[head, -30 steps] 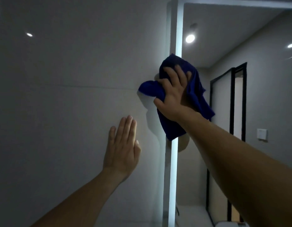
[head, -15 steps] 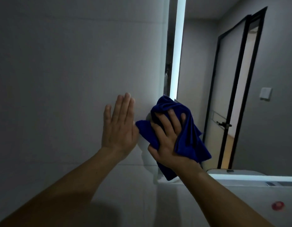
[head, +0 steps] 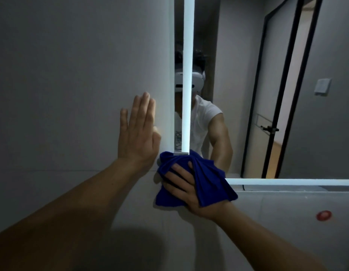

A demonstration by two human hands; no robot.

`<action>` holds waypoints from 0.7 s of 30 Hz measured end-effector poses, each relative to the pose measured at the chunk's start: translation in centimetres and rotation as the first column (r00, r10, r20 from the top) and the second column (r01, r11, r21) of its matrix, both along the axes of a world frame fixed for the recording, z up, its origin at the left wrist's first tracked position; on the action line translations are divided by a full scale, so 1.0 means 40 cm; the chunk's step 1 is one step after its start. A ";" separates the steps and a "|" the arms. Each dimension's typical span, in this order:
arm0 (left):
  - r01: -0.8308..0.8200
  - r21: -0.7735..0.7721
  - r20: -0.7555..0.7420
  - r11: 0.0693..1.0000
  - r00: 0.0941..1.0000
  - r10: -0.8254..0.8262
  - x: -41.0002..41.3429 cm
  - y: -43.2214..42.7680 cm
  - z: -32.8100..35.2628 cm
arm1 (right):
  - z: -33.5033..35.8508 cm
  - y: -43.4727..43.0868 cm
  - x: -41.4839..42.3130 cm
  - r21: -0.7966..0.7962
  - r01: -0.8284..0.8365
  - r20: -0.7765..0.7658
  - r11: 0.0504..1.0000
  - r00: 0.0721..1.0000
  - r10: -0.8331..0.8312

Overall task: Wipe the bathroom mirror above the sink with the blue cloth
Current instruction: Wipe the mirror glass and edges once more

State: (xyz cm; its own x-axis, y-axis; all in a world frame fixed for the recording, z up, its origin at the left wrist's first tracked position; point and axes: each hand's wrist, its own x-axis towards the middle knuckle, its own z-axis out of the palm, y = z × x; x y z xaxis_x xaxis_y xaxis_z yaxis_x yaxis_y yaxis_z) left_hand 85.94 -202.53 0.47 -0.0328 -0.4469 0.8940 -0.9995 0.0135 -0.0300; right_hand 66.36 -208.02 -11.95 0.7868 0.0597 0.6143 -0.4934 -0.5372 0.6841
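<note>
While your left hand lies flat on the wall just beside the mirror, fingers straight, together and holding nothing, it likely braces your reach. Your right hand presses the bunched blue cloth against the mirror's lower left corner, fingers spread and nearly straight, a fold lying over the outer fingers; no closed grasp shows. The cloth straddles that corner, partly on glass and partly on the wall below, covering the spot where the upright light strip and the bottom light strip meet. Leftward and downward the glass ends; open room lies up and to the right, across the reflected door. Your next stroke probably runs rightward along the bottom strip.
</note>
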 end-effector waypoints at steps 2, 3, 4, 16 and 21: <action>-0.007 0.014 0.011 1.000 1.000 0.007 -0.006 -0.007 -0.001 | 0.051 0.018 -0.037 0.083 -0.123 -0.010 0.989 0.992 0.125; -0.013 0.017 0.015 1.000 1.000 0.013 -0.007 -0.007 -0.003 | 0.056 0.021 -0.065 0.043 -0.139 -0.044 0.989 0.989 0.140; -0.024 0.020 0.017 1.000 1.000 0.024 -0.006 -0.007 -0.004 | 0.063 0.016 -0.108 0.019 -0.136 -0.040 0.991 0.990 0.137; -0.162 0.017 0.023 0.987 0.987 0.161 -0.045 -0.011 -0.007 | 0.183 -0.029 -0.308 0.079 0.002 0.372 0.997 0.928 -0.031; -0.081 -0.046 0.058 0.996 0.995 0.083 -0.059 0.029 0.069 | 0.441 0.000 -0.142 0.057 -0.014 0.372 0.998 0.928 -0.008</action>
State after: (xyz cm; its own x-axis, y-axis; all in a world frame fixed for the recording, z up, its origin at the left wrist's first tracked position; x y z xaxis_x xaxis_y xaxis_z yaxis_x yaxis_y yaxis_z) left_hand 83.58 -201.38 3.25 -0.0515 -0.4108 0.9103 -0.9936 -0.0710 -0.0883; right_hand 60.69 -208.00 5.71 0.5014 0.0171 0.8651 -0.7047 -0.5721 0.4197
